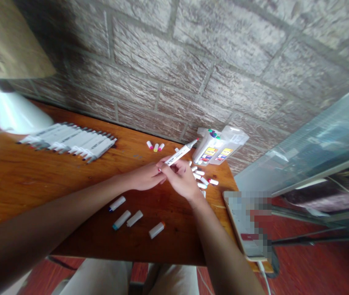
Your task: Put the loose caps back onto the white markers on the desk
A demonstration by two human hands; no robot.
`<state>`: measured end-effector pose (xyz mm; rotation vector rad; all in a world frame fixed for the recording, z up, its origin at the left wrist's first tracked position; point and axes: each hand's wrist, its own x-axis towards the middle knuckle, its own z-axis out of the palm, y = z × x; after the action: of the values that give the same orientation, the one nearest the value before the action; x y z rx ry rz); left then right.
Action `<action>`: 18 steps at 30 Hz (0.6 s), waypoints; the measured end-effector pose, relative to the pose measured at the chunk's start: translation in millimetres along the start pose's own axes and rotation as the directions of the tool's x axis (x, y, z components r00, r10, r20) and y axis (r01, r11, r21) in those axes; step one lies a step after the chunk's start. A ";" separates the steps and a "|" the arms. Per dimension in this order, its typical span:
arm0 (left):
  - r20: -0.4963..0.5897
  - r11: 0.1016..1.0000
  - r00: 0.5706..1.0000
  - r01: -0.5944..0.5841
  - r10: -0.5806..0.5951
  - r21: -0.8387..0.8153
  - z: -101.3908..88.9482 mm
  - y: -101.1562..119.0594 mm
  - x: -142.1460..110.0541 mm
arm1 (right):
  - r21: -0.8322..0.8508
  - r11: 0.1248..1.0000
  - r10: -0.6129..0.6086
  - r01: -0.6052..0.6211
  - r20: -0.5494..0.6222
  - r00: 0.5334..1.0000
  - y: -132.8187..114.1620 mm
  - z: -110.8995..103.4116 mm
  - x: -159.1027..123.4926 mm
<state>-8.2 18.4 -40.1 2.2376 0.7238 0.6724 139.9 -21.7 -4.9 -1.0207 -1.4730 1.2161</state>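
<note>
A white marker pen (179, 156) is tilted up to the right over the table, its exposed reddish tip at the upper end. My right hand (183, 179) grips its barrel, the thumb lying along the lower part. My left hand (148, 177) meets it at the marker's lower end, fingers closed there and partly hidden behind the right hand. Beyond my right hand lie several loose white caps (199, 173). Three small caps with pink and yellow ends (155, 147) sit farther back. Nearer my body are larger caps, among them a teal-edged one (121, 220) and an orange-edged one (157, 230).
A row of several markers (70, 139) lies at the left beside a white lamp base (21, 112). A clear plastic case (213, 147) holding some markers stands by the brick wall (159, 82). On the table's right edge rests a blurred-out device (245, 225) with a white cable (264, 274).
</note>
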 end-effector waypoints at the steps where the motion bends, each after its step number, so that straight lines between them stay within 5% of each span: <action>1: 0.002 1.000 1.000 -0.005 0.005 -0.010 -0.2 0.9 -0.1 | -0.005 1.000 0.001 -0.001 0.009 1.000 0.7 -0.2 0.0; 18: 0.030 1.000 0.999 -0.023 0.022 0.017 -0.2 11.5 -1.2 | -0.305 0.948 -0.078 0.092 0.059 0.995 4.1 -5.0 -4.5</action>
<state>-5.7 10.7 -31.8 2.2697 0.6933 0.6450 145.8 -24.3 -9.2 -1.1267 -1.7631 0.9720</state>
